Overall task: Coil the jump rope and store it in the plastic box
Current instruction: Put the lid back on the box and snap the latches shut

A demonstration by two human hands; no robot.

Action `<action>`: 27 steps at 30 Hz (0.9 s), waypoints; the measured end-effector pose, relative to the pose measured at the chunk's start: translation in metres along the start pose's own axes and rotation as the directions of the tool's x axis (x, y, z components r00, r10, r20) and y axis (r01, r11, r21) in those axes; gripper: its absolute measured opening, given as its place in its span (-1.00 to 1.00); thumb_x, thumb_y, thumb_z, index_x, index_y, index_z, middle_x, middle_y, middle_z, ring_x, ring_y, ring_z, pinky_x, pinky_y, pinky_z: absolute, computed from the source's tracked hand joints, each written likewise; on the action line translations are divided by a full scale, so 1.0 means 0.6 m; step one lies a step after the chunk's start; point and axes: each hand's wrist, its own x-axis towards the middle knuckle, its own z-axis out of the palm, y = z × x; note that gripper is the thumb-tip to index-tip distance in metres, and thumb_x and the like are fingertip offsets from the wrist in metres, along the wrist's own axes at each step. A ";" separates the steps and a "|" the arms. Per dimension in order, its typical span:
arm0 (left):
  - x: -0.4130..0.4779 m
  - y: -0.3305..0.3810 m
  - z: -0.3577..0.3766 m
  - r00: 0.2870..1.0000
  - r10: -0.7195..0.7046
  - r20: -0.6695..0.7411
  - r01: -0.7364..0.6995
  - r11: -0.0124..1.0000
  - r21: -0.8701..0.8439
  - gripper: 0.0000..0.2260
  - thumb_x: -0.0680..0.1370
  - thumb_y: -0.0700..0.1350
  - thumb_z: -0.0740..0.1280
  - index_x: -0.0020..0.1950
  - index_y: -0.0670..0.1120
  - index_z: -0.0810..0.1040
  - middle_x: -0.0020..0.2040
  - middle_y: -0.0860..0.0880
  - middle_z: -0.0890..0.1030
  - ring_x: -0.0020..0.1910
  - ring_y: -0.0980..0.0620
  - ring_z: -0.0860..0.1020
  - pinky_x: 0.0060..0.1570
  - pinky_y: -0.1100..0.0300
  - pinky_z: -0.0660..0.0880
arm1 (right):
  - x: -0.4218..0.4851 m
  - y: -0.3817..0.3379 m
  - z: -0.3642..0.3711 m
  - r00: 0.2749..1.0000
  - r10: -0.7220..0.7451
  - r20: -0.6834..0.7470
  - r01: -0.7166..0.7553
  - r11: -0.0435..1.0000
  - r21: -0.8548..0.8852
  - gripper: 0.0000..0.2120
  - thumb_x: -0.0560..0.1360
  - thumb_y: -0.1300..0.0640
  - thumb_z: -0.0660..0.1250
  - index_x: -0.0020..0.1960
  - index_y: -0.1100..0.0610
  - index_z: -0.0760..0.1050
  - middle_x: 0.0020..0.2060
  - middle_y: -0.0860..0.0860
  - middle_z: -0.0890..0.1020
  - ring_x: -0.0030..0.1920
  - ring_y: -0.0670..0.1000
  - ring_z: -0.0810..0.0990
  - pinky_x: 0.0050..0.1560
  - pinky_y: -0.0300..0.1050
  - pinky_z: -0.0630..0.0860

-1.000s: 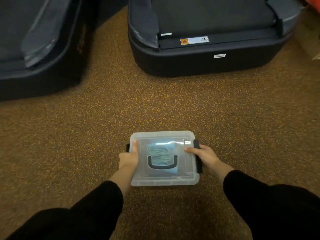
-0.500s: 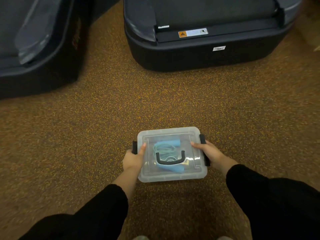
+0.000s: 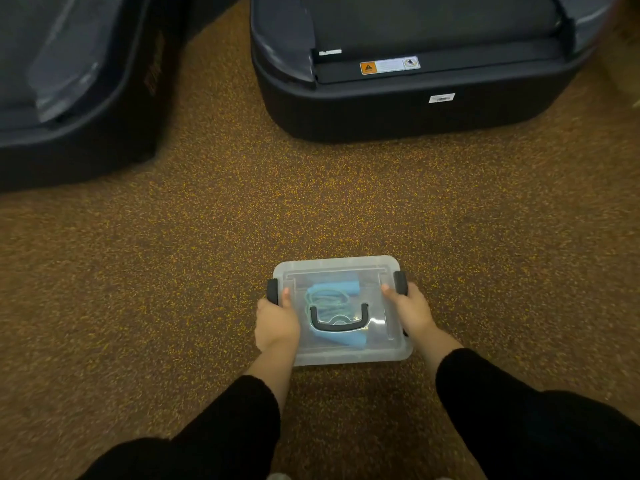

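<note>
Speckled gym flooring carries the plastic box [image 3: 343, 355], jump rope [image 3: 334, 303] coiled inside; left hand [image 3: 277, 320] and right hand [image 3: 410, 311] clasp its short ends, long axis spanning between their fingers.

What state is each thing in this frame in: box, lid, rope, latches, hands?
plastic box: on the floor, lid on
lid: seated, carry handle lying flat
jump rope: coiled inside the box
side latches: whether clipped, cannot tell
left hand: gripping the box's left side
right hand: gripping the box's right side
</note>
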 end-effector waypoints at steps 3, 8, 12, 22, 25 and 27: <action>-0.008 0.003 0.007 0.999 0.008 -0.043 -0.005 0.998 0.069 -0.54 0.59 0.17 0.07 0.26 -0.17 0.38 0.19 -0.22 0.54 0.14 -0.27 0.53 0.00 -0.02 0.41 | -0.002 0.004 0.004 0.998 -0.040 -0.052 0.033 0.991 -0.126 -0.80 0.54 0.03 0.30 0.07 0.11 0.42 -0.05 0.08 0.52 -0.04 0.10 0.50 0.06 -0.02 0.46; -0.018 0.009 0.017 0.991 0.018 -0.132 -0.005 0.995 0.104 -0.56 0.62 0.13 0.04 0.32 -0.15 0.34 0.24 -0.19 0.52 0.13 -0.25 0.54 -0.04 -0.02 0.41 | -0.004 0.006 0.011 0.991 -0.096 -0.097 0.071 0.971 -0.227 -0.73 0.56 0.00 0.25 0.17 0.14 0.44 -0.09 0.04 0.50 -0.07 0.07 0.46 -0.03 -0.11 0.37; -0.020 0.008 0.015 0.991 0.044 -0.124 -0.029 0.993 0.118 -0.57 0.62 0.12 0.02 0.31 -0.17 0.33 0.24 -0.19 0.52 0.12 -0.25 0.54 -0.04 -0.02 0.40 | -0.003 0.010 0.010 0.986 -0.128 -0.108 0.094 0.956 -0.279 -0.69 0.56 -0.03 0.25 0.18 0.16 0.44 -0.09 0.04 0.50 -0.05 0.08 0.47 0.01 -0.08 0.38; -0.016 0.008 -0.028 0.994 0.083 0.074 -0.090 0.991 0.096 -0.59 0.62 0.10 0.07 0.25 -0.21 0.31 0.16 -0.25 0.56 0.15 -0.25 0.53 -0.09 0.04 0.34 | -0.018 -0.007 0.006 0.990 -0.104 -0.092 0.076 0.962 -0.262 -0.72 0.52 -0.03 0.30 0.10 0.15 0.46 -0.10 0.07 0.51 -0.01 0.17 0.55 -0.04 -0.08 0.42; -0.022 -0.012 -0.054 0.997 0.038 0.062 -0.041 0.998 0.045 -0.59 0.62 0.10 0.08 0.27 -0.22 0.30 0.19 -0.27 0.54 0.17 -0.27 0.51 0.04 -0.03 0.40 | -0.034 -0.027 0.016 0.981 -0.173 -0.092 0.137 0.940 -0.314 -0.65 0.47 -0.04 0.37 0.15 0.17 0.55 -0.10 0.07 0.60 -0.03 0.12 0.59 -0.10 -0.15 0.41; -0.029 -0.037 -0.069 1.000 -0.017 0.019 0.016 1.000 0.014 -0.57 0.62 0.10 0.07 0.27 -0.23 0.30 0.19 -0.29 0.53 0.18 -0.29 0.51 0.08 -0.05 0.40 | -0.046 -0.043 0.033 0.972 -0.224 -0.068 0.187 0.916 -0.355 -0.64 0.43 -0.06 0.41 0.15 0.11 0.58 -0.07 0.05 0.65 -0.08 0.05 0.59 -0.10 -0.17 0.45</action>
